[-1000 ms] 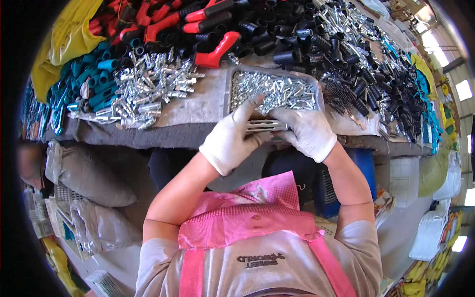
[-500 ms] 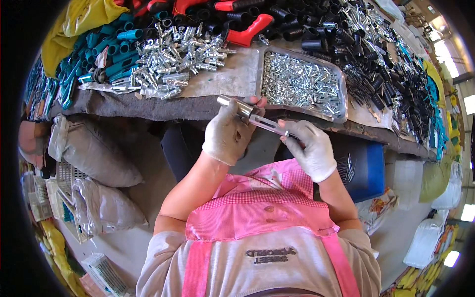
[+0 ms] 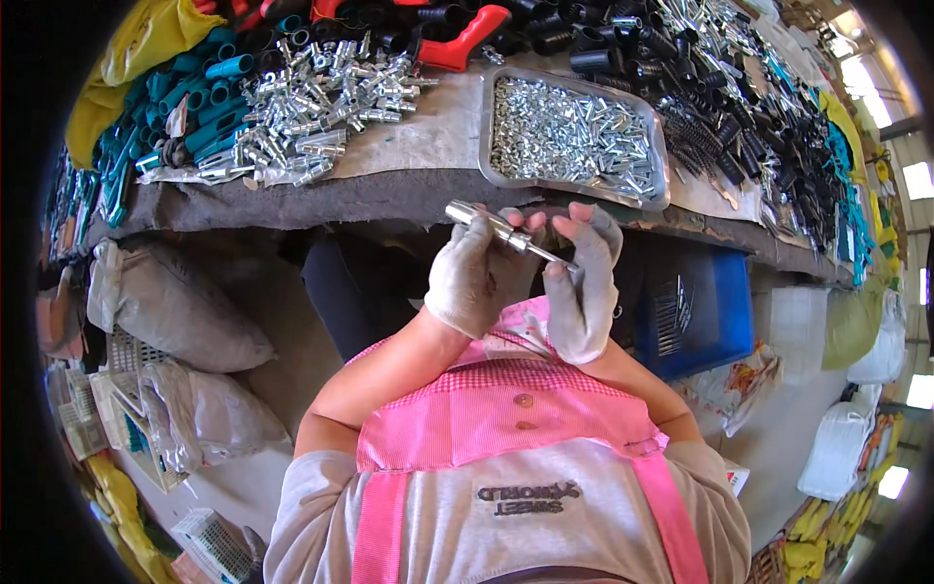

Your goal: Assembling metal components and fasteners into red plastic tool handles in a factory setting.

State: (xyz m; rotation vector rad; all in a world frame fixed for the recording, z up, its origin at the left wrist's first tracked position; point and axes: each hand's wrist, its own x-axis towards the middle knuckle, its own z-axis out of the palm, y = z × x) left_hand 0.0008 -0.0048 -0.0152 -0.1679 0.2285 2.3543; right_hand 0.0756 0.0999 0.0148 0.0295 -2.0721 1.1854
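While both gloved hands are gripping the metal rod (image 3: 506, 232) just below the bench edge, keeping it level and aligned looks wise. The left hand (image 3: 474, 277) is closing around its thicker end, and the right hand (image 3: 582, 282) is pinching the thin tip, beneath the tray (image 3: 486, 146) of small silver parts.
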